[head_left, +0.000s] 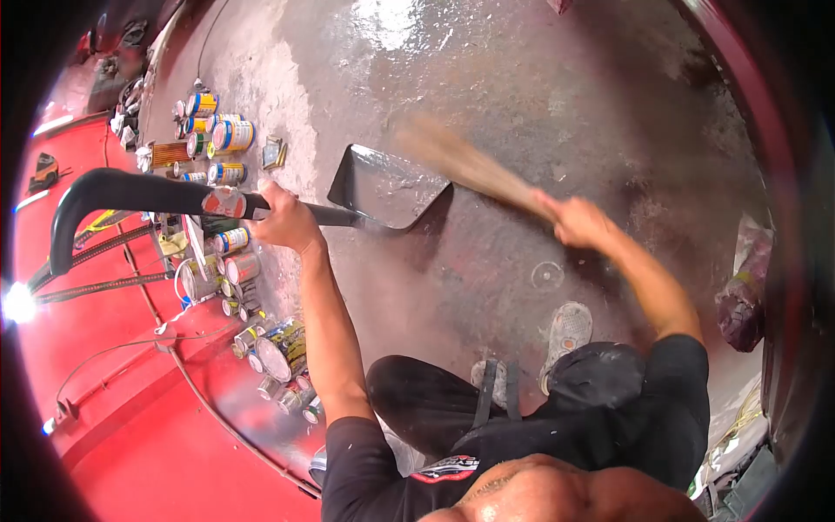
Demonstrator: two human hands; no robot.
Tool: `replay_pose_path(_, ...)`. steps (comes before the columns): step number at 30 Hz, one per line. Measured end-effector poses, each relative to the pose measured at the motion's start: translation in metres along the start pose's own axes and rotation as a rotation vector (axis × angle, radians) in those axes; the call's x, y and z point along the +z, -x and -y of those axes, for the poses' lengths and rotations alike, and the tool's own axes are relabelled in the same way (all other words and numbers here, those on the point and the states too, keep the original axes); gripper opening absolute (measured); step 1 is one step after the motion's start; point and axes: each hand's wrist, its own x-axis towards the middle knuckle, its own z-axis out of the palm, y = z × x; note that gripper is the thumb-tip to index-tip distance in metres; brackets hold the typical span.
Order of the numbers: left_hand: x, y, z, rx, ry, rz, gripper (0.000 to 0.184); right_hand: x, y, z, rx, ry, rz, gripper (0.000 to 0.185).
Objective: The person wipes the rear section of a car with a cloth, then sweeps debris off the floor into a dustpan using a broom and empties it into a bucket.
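Note:
My left hand (285, 217) is closed around the long black handle of a dustpan (391, 184). The dustpan's pan rests on or just over the wet-looking floor, its open side toward the upper right. The curved handle end extends out to the left. My right hand (583, 222) grips a straw hand broom (483, 170) near its narrow end. The bristles reach up and left past the pan's right side and are smeared by motion. Whether the bristles touch the floor I cannot tell.
Several paint cans (233, 135) stand along the red wall (174, 418) on the left. A small square item (274, 152) lies on the floor (522, 78) near them. A dark red wrapped bundle (742, 304) is at the right edge. A round floor mark (547, 276) lies before my sandal (570, 329).

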Motion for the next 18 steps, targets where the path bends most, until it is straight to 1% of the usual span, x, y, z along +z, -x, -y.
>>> replay_pose_path(1, 0.002, -0.002, 0.005, 0.020, -0.014, -0.014, 0.027, 0.006, 0.022, 0.011, -0.035, -0.010, 0.030, 0.084)
replay_pose_path(2, 0.002, -0.001, 0.001, 0.022, -0.017, -0.013, 0.027, 0.001, 0.039, 0.018, -0.008, -0.155, 0.091, 0.086)
replay_pose_path(4, 0.003, 0.002, -0.011, -0.059, 0.043, -0.030, 0.029, -0.001, 0.054, -0.004, -0.098, -0.356, -0.022, 0.086)
replay_pose_path(6, 0.003, 0.001, -0.010, -0.042, 0.007, -0.019, 0.029, -0.032, 0.057, -0.022, -0.064, -0.432, -0.116, 0.084)
replay_pose_path(7, 0.003, 0.001, -0.008, -0.032, -0.032, -0.011, 0.029, -0.046, 0.049, -0.033, -0.075, -0.432, -0.206, 0.084)
replay_pose_path(8, 0.005, 0.001, -0.004, -0.034, -0.030, -0.011, 0.029, -0.063, 0.031, -0.047, -0.103, -0.441, -0.334, 0.083)
replay_pose_path(9, 0.006, -0.001, 0.002, 0.007, -0.020, -0.019, 0.028, -0.082, 0.008, -0.058, -0.104, -0.455, -0.447, 0.083)
replay_pose_path(10, 0.007, -0.001, 0.006, 0.049, -0.014, -0.028, 0.027, -0.103, -0.016, -0.064, -0.056, -0.482, -0.528, 0.082)
replay_pose_path(12, 0.005, -0.003, 0.011, 0.031, -0.025, -0.036, 0.029, -0.150, -0.078, -0.066, 0.169, -0.575, -0.582, 0.083)
replay_pose_path(14, 0.004, -0.004, 0.014, 0.019, -0.041, -0.037, 0.031, -0.181, -0.127, -0.058, 0.273, -0.545, -0.603, 0.084)
replay_pose_path(15, 0.004, -0.004, 0.011, 0.024, -0.016, -0.022, 0.030, -0.181, -0.167, -0.068, 0.255, -0.489, -0.625, 0.085)
replay_pose_path(17, 0.006, -0.003, 0.007, 0.019, 0.016, -0.027, 0.029, -0.136, -0.222, -0.072, 0.155, -0.343, -0.648, 0.085)
replay_pose_path(18, 0.006, -0.004, 0.007, 0.018, 0.013, -0.034, 0.029, -0.116, -0.232, -0.066, 0.093, -0.218, -0.618, 0.085)
